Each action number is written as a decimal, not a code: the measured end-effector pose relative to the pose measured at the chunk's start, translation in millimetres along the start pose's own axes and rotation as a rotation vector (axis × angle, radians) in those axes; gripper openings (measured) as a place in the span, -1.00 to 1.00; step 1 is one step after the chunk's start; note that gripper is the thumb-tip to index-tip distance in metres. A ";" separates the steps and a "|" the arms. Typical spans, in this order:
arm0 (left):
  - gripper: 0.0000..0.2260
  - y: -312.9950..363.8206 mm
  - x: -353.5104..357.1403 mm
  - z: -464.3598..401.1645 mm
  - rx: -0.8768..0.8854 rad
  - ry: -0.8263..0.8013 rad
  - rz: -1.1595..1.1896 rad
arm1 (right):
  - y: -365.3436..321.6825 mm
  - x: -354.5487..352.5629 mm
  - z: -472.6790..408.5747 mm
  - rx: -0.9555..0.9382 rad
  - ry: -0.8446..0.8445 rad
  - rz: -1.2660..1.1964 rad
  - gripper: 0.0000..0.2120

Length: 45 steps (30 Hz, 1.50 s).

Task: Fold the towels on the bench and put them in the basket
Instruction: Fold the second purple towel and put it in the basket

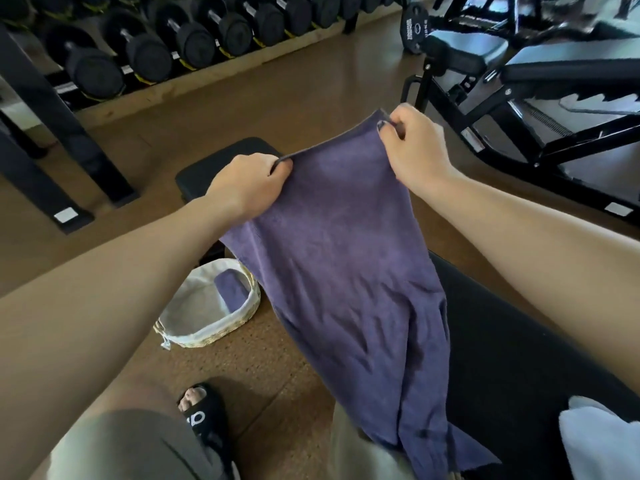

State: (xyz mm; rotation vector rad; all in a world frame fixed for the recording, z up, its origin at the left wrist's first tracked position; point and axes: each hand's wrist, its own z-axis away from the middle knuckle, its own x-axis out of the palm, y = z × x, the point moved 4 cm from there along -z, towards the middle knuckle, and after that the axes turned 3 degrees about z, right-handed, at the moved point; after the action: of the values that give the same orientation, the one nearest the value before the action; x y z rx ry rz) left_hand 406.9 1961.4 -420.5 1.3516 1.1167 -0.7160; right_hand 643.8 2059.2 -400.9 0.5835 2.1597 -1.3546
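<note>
Purple towel (346,271) hanging (top edge taut); left hand (247,183) pinches it; right hand (414,147) pinches corner

bench (512,341) mostly hidden under purple towel (346,271), white towel (602,441) cut off at lower right edge

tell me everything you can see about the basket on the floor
The basket is a low oval of pale woven straw with a white cloth liner folded over its rim and a small tag hanging at its near end. It sits upright on the brown floor beside the black bench. One folded purple towel lies inside, at the far end.
</note>
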 end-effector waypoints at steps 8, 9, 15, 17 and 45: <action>-0.64 -84.3 57.4 -60.4 -0.251 -0.019 -0.084 | 23.2 128.4 -70.8 0.089 -0.319 0.047 -0.88; -0.69 -93.4 64.4 -65.8 -0.278 -0.008 -0.083 | 25.9 145.4 -77.1 0.089 -0.357 0.065 -0.85; -0.49 -117.1 107.6 -68.9 -0.293 -0.052 -0.227 | 51.0 216.2 -77.4 0.156 -0.595 0.092 -0.42; -0.44 -96.2 117.7 -54.6 -0.141 -0.018 -0.282 | 59.2 208.0 -71.1 0.167 -0.486 0.017 -0.39; -0.39 18.9 184.7 52.4 0.017 -0.446 -0.151 | 92.8 34.8 163.0 0.846 -1.184 -0.457 -0.63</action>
State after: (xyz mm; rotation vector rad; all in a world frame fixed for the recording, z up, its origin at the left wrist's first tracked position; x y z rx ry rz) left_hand 500.1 1949.4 -588.9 1.0570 0.8581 -1.0781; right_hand 705.5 1951.6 -545.9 -0.4432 0.7238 -2.0878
